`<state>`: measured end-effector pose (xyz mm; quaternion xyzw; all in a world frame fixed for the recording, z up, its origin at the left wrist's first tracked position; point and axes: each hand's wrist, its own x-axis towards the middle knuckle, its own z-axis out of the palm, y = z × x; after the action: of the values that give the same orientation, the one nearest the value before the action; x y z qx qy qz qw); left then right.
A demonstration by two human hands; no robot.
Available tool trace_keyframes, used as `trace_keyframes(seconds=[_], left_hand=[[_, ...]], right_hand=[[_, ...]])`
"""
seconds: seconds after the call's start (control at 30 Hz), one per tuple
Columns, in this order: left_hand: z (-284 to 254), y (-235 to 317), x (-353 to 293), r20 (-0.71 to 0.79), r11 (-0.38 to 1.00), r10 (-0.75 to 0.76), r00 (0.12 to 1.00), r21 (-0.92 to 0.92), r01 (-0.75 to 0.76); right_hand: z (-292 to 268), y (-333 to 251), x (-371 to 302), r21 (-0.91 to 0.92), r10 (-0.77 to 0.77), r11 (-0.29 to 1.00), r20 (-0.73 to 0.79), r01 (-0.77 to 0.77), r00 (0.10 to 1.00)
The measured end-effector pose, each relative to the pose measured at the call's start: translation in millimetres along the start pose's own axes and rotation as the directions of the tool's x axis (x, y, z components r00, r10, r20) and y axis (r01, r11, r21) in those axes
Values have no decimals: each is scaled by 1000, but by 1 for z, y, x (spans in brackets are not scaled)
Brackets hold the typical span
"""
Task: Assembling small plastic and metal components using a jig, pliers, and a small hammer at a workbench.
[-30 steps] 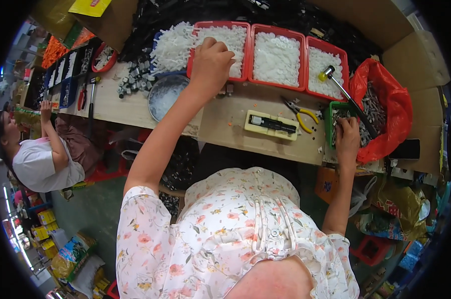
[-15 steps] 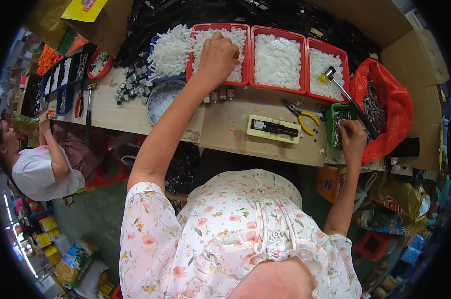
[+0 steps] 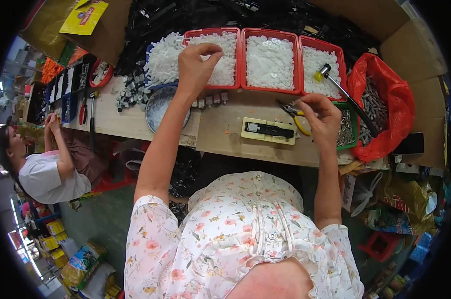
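My left hand (image 3: 197, 69) is raised over the left red tray (image 3: 239, 62) of small white plastic parts. Its thumb and forefinger are pinched together; what they hold, if anything, is too small to make out. My right hand (image 3: 323, 117) hovers left of the green tray (image 3: 355, 125) of thin metal pieces, a small metal part (image 3: 295, 101) between its fingertips. Between and below my hands, a black part with a silver end (image 3: 273, 130) lies in a cream block (image 3: 268, 140). Yellow-handled pliers (image 3: 302, 124) lie open just under my right hand.
Two more red trays (image 3: 271, 91) of white pieces stand alongside. A hammer (image 3: 354, 102) leans against a red bag (image 3: 401, 107) of grey parts. A round metal bowl (image 3: 150, 110) and small metal-and-white blocks (image 3: 131, 89) lie left. Another person (image 3: 56, 169) sits far left.
My left hand has drawn back from the white parts, toward me and left. My right hand has come out of the green tray and moved left with a small metal part.
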<state>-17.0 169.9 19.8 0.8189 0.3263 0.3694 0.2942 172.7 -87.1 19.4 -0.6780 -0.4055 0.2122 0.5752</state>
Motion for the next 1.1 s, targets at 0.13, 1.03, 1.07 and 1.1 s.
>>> trace_keyframes(seconds=[0.13, 1.03, 1.07, 1.1], left_hand=[[3, 36, -27, 219, 573, -362, 906, -715, 401], [31, 71, -92, 640, -35, -344, 687, -740, 672], [32, 70, -92, 642, -33, -345, 685, -737, 675], [33, 69, -92, 658, -52, -320, 682, -731, 681]], right_hand=[[42, -19, 11, 310, -7, 951, 50, -9, 999], [52, -25, 2, 272, -116, 959, 119, 80, 986], [52, -24, 2, 287, -114, 955, 122, 75, 986], [51, -23, 1, 289, -112, 954, 119, 73, 987]])
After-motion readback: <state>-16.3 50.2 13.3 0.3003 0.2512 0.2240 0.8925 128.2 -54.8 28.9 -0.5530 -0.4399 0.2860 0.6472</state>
